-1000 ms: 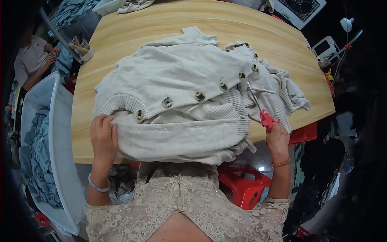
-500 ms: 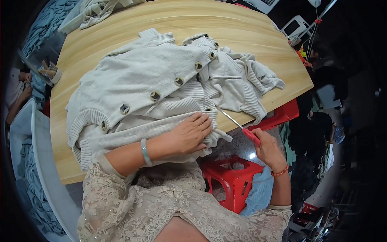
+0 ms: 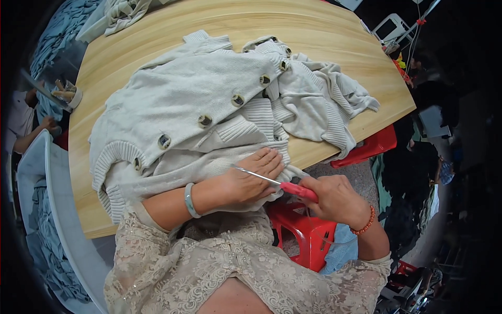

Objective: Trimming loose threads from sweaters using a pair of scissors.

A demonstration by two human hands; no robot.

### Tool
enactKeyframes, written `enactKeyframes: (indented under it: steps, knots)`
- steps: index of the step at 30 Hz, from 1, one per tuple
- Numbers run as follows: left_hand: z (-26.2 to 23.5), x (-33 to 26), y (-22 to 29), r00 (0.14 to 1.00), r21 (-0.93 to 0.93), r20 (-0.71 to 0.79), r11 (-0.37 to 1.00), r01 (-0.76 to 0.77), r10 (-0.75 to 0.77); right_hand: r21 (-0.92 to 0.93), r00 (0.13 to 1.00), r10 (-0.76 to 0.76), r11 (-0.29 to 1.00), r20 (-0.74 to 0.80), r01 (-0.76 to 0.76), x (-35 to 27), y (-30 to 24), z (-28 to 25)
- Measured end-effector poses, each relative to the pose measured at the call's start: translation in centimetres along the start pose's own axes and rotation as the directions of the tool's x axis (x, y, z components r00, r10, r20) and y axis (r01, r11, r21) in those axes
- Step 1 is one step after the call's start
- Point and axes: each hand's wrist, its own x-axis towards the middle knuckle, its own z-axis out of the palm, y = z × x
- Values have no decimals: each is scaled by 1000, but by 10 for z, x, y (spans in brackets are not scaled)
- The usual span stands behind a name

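Off-white knitted cardigan with large dark buttons (image 3: 178,97) lies bunched on the pale wood-grain table (image 3: 293,29), directly under and ahead of the left hand (image 3: 244,186). That hand is still spread flat on its lower band, fingers together, gripping nothing. Half a second ago the red-handled tool with a thin metal shaft (image 3: 300,192) pointed at the table edge to the right of this hand; now the right hand (image 3: 337,200), closed around the handle, has brought it in so the shaft crosses above the left hand's back. I judge that the tool is off the knit for now while the left palm steadies it; whether the shaft touches skin, I cannot tell.

Well left of the left hand, a deep white plastic bin (image 3: 61,209) holds crumpled blue-grey garments (image 3: 49,230). Farther ahead on that side, a small white cup (image 3: 77,99) holds slim brownish tools (image 3: 64,94).
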Motion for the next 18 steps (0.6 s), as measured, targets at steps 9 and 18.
enactKeyframes:
  steps: [9,18]
  knots:
    - [-5,-4,1,996,5,81,1000,24,-25,-65,997,73,995,24,-71,-13,2,-16]
    - [37,-19,-10,984,-23,-155,996,-92,87,-15,974,-187,982,126,191,49,-70,-2]
